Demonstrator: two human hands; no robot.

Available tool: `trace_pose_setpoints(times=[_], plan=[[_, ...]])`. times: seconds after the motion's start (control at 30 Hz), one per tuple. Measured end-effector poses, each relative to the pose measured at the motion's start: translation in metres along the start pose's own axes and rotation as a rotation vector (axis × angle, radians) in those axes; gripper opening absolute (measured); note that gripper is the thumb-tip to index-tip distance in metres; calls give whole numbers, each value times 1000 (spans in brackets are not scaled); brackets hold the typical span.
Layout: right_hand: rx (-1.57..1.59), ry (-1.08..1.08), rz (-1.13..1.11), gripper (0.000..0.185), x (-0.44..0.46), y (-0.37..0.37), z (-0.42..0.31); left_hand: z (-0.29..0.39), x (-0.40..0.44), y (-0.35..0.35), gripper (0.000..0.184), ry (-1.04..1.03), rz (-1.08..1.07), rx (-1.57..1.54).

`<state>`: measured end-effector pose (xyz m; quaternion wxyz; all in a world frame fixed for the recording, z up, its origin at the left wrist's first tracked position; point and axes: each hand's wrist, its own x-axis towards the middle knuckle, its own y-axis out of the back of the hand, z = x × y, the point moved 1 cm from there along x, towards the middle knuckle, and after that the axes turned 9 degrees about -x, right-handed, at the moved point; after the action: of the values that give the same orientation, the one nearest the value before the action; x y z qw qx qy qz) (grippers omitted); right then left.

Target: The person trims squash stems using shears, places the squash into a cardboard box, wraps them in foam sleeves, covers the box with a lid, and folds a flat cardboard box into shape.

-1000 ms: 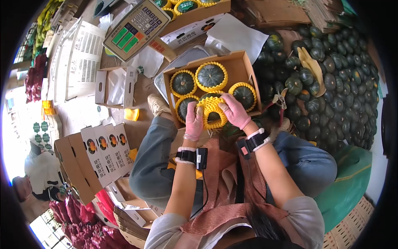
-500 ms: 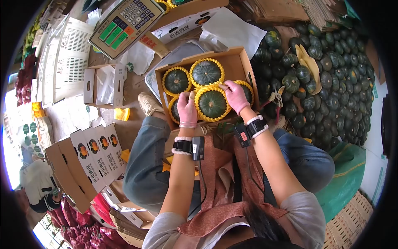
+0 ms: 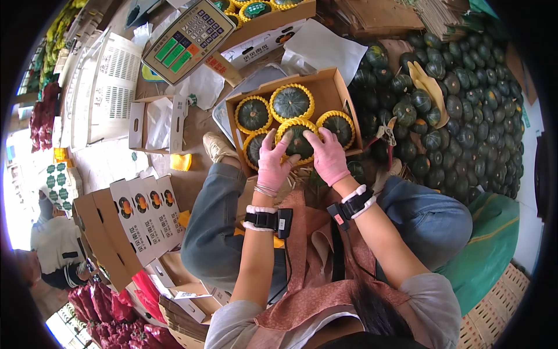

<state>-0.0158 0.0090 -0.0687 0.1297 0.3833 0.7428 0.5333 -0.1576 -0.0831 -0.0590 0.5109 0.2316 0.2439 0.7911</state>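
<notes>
A small green pumpkin (image 3: 299,143) in a yellow foam net sits at the near middle of an open cardboard box (image 3: 328,81). My left hand (image 3: 274,164), in a pink glove, grips its left side with the fingers over the net. On its right side, my right hand (image 3: 329,158), also gloved in pink, presses with the fingertips on the rim. Around it in the same box lie more netted pumpkins: one at the back (image 3: 291,103), one at back left (image 3: 253,114), one at right (image 3: 337,129), and one at near left (image 3: 252,149), partly behind my left hand.
Behind the box stands a scale display (image 3: 189,41); a second box of netted pumpkins (image 3: 256,10) is beyond it. Loose pumpkins (image 3: 459,116) heap at right, with pruning shears (image 3: 386,131) and a yellow glove (image 3: 429,93) there. Printed cartons (image 3: 145,215) stand at left.
Both hands have shifted from the net's edges closer together over the near-middle pumpkin, their fingers spread across it. That pumpkin now sits lower between its neighbours. The view has shifted slightly.
</notes>
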Motion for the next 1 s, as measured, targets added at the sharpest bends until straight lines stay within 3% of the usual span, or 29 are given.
trace_pose_setpoints(times=[0.03, 0.13, 0.37, 0.53, 0.6, 0.63, 0.67, 0.7, 0.73, 0.8, 0.83, 0.87, 0.93, 1.0], plan=[[3, -60, -33, 45, 0, -1, -3, -7, -4, -3, 76, 62, -41, -17], [57, -193, -133, 46, 5, 2, -9, -17, 0, 0, 81, 217, -90, -331], [141, -236, -167, 45, 12, -4, -6, -35, -1, -3, 86, 203, -151, -510], [246, -284, -196, 45, 15, -6, 0, -34, -1, -5, 88, 363, -206, -841], [317, -277, -162, 45, 13, -10, 8, -30, -2, -2, 94, 284, -245, -824], [445, -273, -93, 49, 17, -1, 9, -21, 0, 1, 96, 202, -252, -830], [549, -312, -76, 75, 17, 10, 12, -12, 0, -1, 101, 199, -258, -1030], [572, -277, -2, 88, 20, 14, 15, 6, 4, 2, 107, 200, -268, -1230], [591, -242, 58, 101, 22, 18, 20, 21, 10, 4, 104, 69, -204, -1177], [855, -279, 60, 106, 42, 37, 23, 49, 29, 11, 92, 15, -261, -1256], [742, -238, 107, 103, 57, 43, 32, 46, 44, 6, 76, 30, -191, -1242], [480, -227, 178, 95, 67, 44, 37, 43, 61, 5, 58, 247, -72, -1223], [265, -269, 144, 88, 90, 50, 39, 2, 98, -9, 43, 290, 10, -758], [241, -140, 237, 89, 106, 34, 55, -10, 125, -28, 50, 31, 40, 36]])
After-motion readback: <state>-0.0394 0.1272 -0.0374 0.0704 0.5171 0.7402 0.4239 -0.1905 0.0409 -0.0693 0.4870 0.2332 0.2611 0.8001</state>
